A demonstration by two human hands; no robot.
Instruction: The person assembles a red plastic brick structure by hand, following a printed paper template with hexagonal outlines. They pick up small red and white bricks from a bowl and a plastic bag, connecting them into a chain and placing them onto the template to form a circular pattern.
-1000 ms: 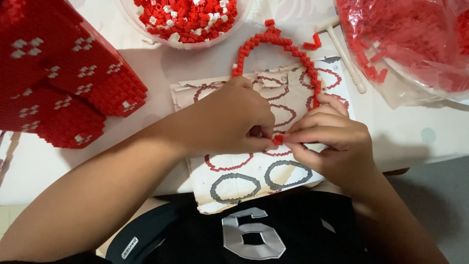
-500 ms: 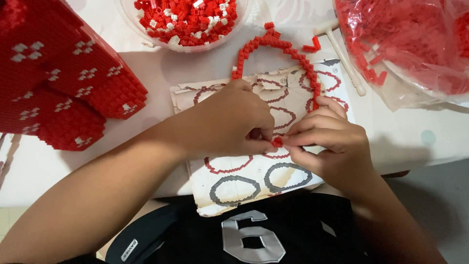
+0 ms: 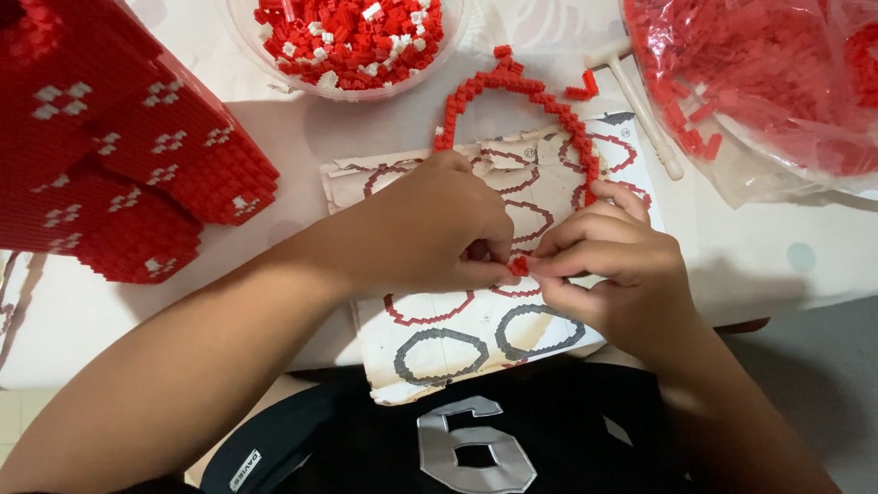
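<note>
Two hands (image 3: 540,247) pinching red brick (image 3: 519,266), paper sheet (image 3: 439,338)

Curved arch of small red plastic building bricks (image 3: 540,101) lay flat on table, open ends toward me, top of bow near far side. Its left leg ran down under my left hand (image 3: 439,229); right leg ran down to my right hand (image 3: 613,265). One knob of bricks stuck up at crown. Lower end of arch, small red brick piece (image 3: 519,266), sat pinched between thumbs and forefingers of both my hands, over creased paper sheet printed with oval ring diagrams (image 3: 476,338).
</note>
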